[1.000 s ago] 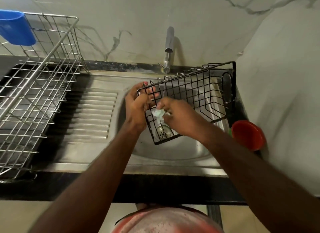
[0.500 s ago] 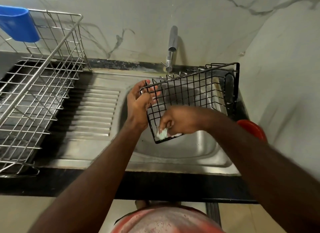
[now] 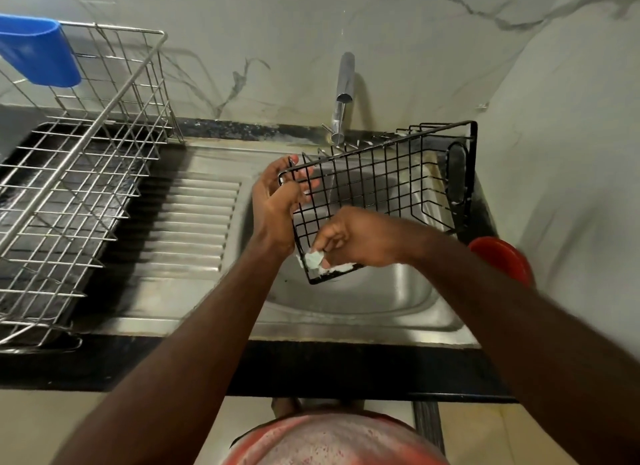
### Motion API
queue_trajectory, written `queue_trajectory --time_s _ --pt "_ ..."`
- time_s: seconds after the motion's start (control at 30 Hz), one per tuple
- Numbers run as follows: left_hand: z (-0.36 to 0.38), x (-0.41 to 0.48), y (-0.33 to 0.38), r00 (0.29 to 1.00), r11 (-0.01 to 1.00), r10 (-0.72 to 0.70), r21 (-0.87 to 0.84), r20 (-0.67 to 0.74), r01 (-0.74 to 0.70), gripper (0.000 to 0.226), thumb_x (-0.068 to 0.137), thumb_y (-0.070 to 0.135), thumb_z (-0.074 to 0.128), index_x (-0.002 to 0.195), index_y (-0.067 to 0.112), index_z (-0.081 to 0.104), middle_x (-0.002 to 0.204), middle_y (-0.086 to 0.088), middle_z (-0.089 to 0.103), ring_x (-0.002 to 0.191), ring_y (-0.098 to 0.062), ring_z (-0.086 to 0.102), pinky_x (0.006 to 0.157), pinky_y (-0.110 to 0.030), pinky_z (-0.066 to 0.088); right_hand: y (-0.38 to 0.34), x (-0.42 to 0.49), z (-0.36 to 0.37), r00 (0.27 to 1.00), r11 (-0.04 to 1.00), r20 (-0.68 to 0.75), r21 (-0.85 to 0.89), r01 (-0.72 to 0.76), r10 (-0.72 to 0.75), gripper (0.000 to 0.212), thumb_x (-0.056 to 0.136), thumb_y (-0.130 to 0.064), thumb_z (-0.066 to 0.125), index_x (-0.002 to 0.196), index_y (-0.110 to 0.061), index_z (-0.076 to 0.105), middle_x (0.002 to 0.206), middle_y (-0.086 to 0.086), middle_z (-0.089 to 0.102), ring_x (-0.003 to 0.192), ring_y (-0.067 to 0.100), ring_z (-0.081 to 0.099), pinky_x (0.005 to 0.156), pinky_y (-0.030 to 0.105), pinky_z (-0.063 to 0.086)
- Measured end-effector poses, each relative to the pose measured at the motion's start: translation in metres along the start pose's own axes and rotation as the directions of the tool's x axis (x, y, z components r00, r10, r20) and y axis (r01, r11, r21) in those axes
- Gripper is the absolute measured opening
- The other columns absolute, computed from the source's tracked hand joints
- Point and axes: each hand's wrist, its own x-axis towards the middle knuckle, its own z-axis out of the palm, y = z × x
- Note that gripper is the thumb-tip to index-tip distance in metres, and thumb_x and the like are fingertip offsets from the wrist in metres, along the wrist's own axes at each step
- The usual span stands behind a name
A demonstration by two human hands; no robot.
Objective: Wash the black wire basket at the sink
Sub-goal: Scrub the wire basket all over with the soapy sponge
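The black wire basket (image 3: 384, 184) hangs tilted over the steel sink bowl (image 3: 367, 298). My left hand (image 3: 277, 205) grips its upper left corner. My right hand (image 3: 349, 239) pinches a small pale scrub pad (image 3: 314, 259) against the basket's lower front corner, where white soap foam clings to the wire. A thin stream of water falls from the tap (image 3: 343, 97) through the basket's mesh.
A steel wire dish rack (image 3: 69, 201) with a blue cup (image 3: 38, 49) stands on the left. The ribbed drainboard (image 3: 194, 222) lies between rack and bowl. A red bowl (image 3: 502, 260) sits right of the sink, close to the marble wall.
My right hand with the pad has moved from the middle of the basket's left side down to its lower front corner. Foam now shows there. My left hand keeps its grip.
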Motion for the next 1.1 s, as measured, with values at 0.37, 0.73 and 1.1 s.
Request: queue_trajectory --time_s 0.37,0.73,1.1 --pt "-0.001 -0.007 -0.002 1.000 0.998 0.008 0.059 -0.014 -0.007 0.052 0.055 0.022 0.059 0.106 0.011 0.066 0.103 -0.023 0.069 0.106 -0.049 0.064 0.096 -0.065 0.049 0.011 0.016 0.017 0.996 0.872 -0.055 -0.481 -0.088 0.070 0.033 0.084 -0.003 0.066 0.113 -0.017 0.070 0.116 0.001 0.067 0.103 0.017 0.062 0.082 0.023 0.047" --pt "0.001 -0.008 0.007 1.000 0.992 -0.003 0.127 -0.009 0.004 0.055 0.055 0.028 0.065 0.108 0.012 0.063 0.110 -0.032 0.065 0.111 -0.053 0.059 0.095 -0.064 0.049 0.031 0.021 0.016 0.974 0.859 -0.214 -0.481 -0.176 0.079 0.043 0.082 0.002 0.063 0.118 -0.022 0.068 0.119 0.004 0.066 0.105 0.020 0.062 0.076 0.022 0.041" --pt "0.006 -0.009 0.006 0.999 0.981 0.050 0.185 0.013 -0.051 0.045 0.058 0.031 0.063 0.101 0.021 0.065 0.106 -0.027 0.068 0.107 -0.048 0.062 0.091 -0.059 0.052 0.028 0.011 -0.010 0.962 0.908 -0.271 -0.403 -0.116 0.003 0.033 0.088 0.000 0.059 0.117 -0.014 0.069 0.113 0.007 0.068 0.095 0.020 0.064 0.075 0.022 0.045"
